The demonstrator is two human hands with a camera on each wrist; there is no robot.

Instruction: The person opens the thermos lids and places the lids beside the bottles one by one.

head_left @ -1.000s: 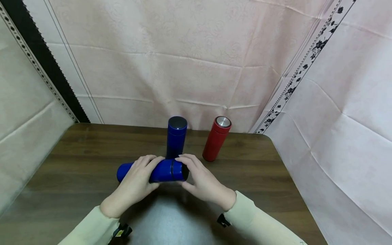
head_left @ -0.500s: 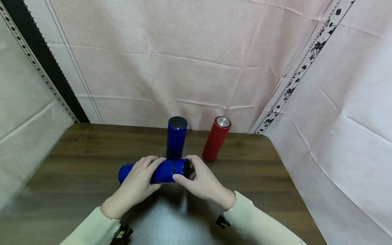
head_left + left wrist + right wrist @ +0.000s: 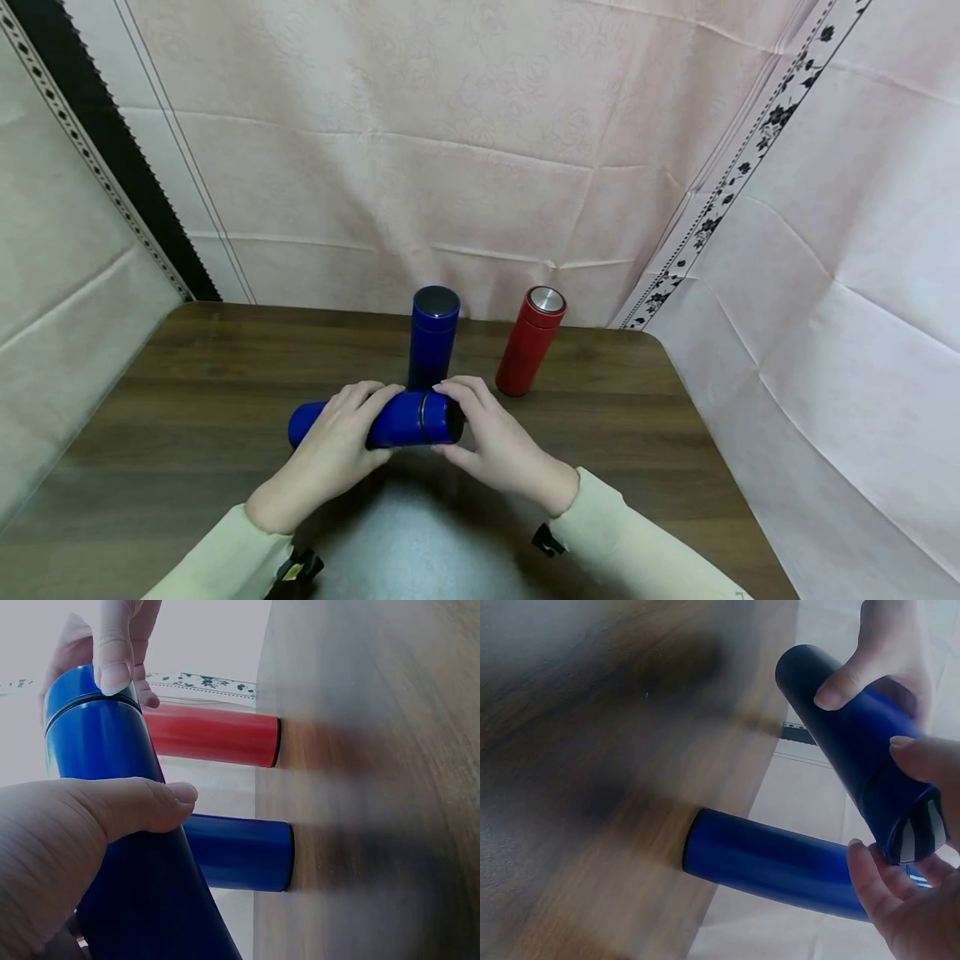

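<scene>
My left hand (image 3: 337, 442) grips the body of a blue vacuum flask (image 3: 397, 421), held lying on its side above the table with its cap end to the right. Its thumb (image 3: 150, 806) lies along the near side of the flask in the left wrist view. At the cap (image 3: 442, 418), my right hand (image 3: 498, 442) holds on with fingers over the top and thumb on the near lower side. A thin ring marks the seam between cap and body. In the right wrist view, the cap's shiny end (image 3: 919, 834) shows between thumb and fingers.
A second blue flask (image 3: 432, 342) stands upright just behind the held one. To its right stands a red flask (image 3: 528, 346) with a silver top. The wooden table (image 3: 187, 392) backs onto a pale cloth (image 3: 420, 183), with cloth at both sides too.
My right hand's thumb has moved from the front of the cap to its lower side, and the fingers have come back over the top. The left hand keeps its grip, almost still.
</scene>
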